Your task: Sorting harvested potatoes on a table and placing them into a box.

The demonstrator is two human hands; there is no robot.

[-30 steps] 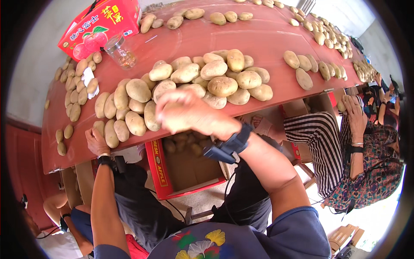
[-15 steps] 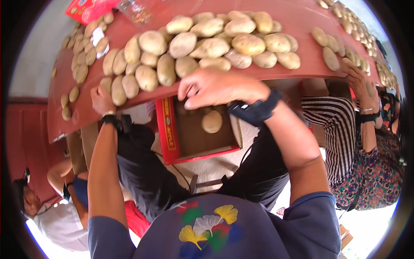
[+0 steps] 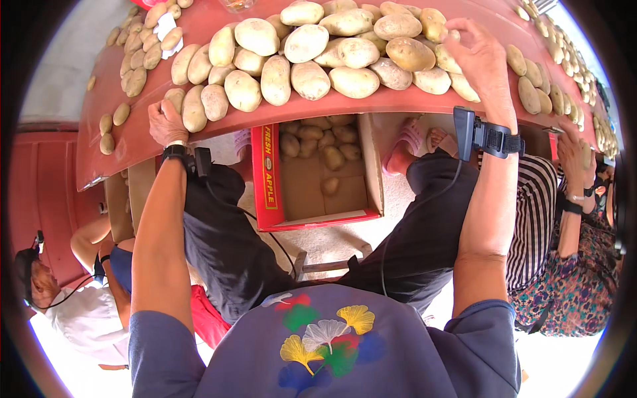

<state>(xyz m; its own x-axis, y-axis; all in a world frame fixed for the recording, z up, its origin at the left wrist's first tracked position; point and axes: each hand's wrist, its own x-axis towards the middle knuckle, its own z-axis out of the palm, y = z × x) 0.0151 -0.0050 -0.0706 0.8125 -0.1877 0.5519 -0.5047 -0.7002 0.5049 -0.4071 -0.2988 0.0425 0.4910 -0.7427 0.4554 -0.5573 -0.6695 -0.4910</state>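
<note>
Sorting potatoes at red table [image 3: 424,106]
Left hand [image 3: 166,123] resting open at table edge; right hand [image 3: 481,60] closing around potato [image 3: 446,58] above cardboard box [image 3: 318,176]

The person wore a blue-grey top [image 3: 332,358] with short sleeves and a printed patch of fan-shaped leaves in yellow, green, red and blue on the chest. Dark trousers [image 3: 225,239] covered both legs. Each wrist carried a black strap with a small black box: one on the left wrist [image 3: 178,152], a larger one on the right wrist [image 3: 488,136]. A thin black cable [image 3: 265,229] ran from the left box down across the trousers; another seemed to trail from the right box, though it was hard to follow. The left hand [image 3: 166,119] and right hand [image 3: 481,60] were bare.
</note>
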